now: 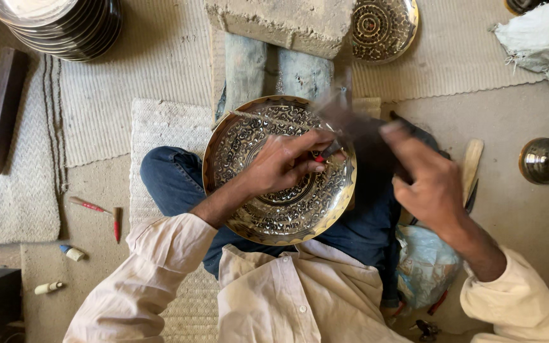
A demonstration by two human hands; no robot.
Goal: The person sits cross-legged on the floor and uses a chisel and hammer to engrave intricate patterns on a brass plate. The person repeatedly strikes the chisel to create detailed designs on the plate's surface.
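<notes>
Our left hand (284,166) pinches a small chisel (328,152) on the engraved brass plate (279,219) in our lap, right hand (430,184) gripping a blurred hammer (351,124); a glancing strike could scar the pattern.

We find the plate (279,170) on the lap, with the left hand (281,162) on it and the right hand (430,184) to its right. A block (281,24) lies beyond it; stacked plates (58,25) sit far left; small tools (103,213) lie left on the floor.
</notes>
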